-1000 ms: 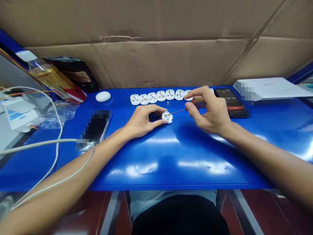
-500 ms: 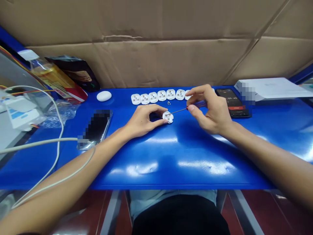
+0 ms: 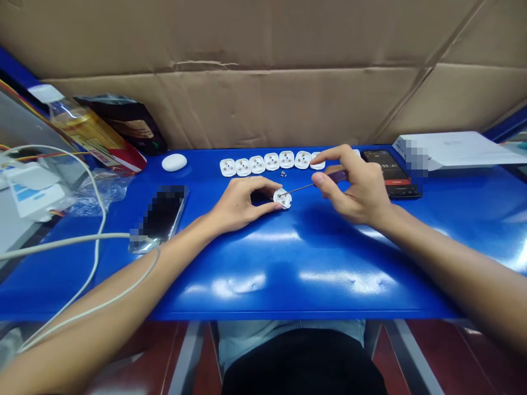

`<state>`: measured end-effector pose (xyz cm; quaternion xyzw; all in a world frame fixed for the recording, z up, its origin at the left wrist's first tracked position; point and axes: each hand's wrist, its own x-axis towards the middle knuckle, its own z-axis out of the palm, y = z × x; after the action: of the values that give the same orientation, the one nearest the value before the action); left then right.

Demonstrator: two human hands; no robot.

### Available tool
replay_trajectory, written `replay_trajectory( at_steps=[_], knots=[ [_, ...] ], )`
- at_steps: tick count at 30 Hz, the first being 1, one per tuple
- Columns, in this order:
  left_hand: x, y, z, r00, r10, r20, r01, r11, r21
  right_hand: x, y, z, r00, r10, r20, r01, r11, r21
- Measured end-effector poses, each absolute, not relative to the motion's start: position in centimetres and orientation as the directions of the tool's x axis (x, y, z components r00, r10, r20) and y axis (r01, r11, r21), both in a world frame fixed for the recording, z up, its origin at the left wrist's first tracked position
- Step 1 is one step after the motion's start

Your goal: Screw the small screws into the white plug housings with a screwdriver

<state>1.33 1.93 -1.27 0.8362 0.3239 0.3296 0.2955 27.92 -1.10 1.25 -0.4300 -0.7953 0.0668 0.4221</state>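
Between its thumb and fingers, my left hand [image 3: 242,204] pinches a small white round plastic piece [image 3: 283,201] with metal contacts, just above the blue table. My right hand [image 3: 358,186] grips a screwdriver [image 3: 300,188] by its dark handle, partly hidden by the fingers. Its thin shaft points left, and the tip meets the inside of the white piece. Behind the hands runs a row of several white plastic covers [image 3: 287,159] with metal parts inside; my right fingers hide some of them. A little pile of tiny screws [image 3: 283,174] lies in front of the row.
A phone [image 3: 391,174] and a white box [image 3: 457,153] lie at the right. On the left are another phone [image 3: 162,214], a white oval object [image 3: 174,162], a bottle [image 3: 94,131], a dark pouch [image 3: 127,123] and a loose white cable [image 3: 99,236]. Cardboard [image 3: 263,104] stands behind.
The screwdriver's handle has turned a little in my right hand, and the index finger has straightened somewhat. My left hand and the white piece stay almost where they were.
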Motion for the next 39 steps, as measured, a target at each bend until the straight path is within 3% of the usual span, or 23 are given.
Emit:
replay_trajectory(
  at_steps=[3,16,30,35,39],
  knots=[
    [1.30,1.93,-1.30,0.574,0.737,0.357,0.345,-0.613,0.711,27.97,-1.10,1.19,-0.324,0.724,0.609,0.581,0.660,-0.476],
    [1.30,1.87,-1.21,0.573,0.751,0.328,0.359,-0.589,0.724,27.84,-1.20,1.40,-0.237,0.773,0.588,0.689,0.561,-0.459],
    [1.12,1.97,-1.33,0.575,0.751,0.323,0.361,-0.588,0.724,28.02,-0.69,1.35,-0.295,0.761,0.577,0.598,0.618,-0.510],
    [1.16,1.92,-1.28,0.570,0.759,0.314,0.367,-0.578,0.729,27.99,-0.59,1.31,-0.239,0.781,0.578,0.641,0.574,-0.510],
    [1.18,1.91,-1.24,0.573,0.758,0.311,0.358,-0.573,0.737,28.17,-0.48,1.24,-0.306,0.772,0.556,0.563,0.618,-0.548]
  ],
)
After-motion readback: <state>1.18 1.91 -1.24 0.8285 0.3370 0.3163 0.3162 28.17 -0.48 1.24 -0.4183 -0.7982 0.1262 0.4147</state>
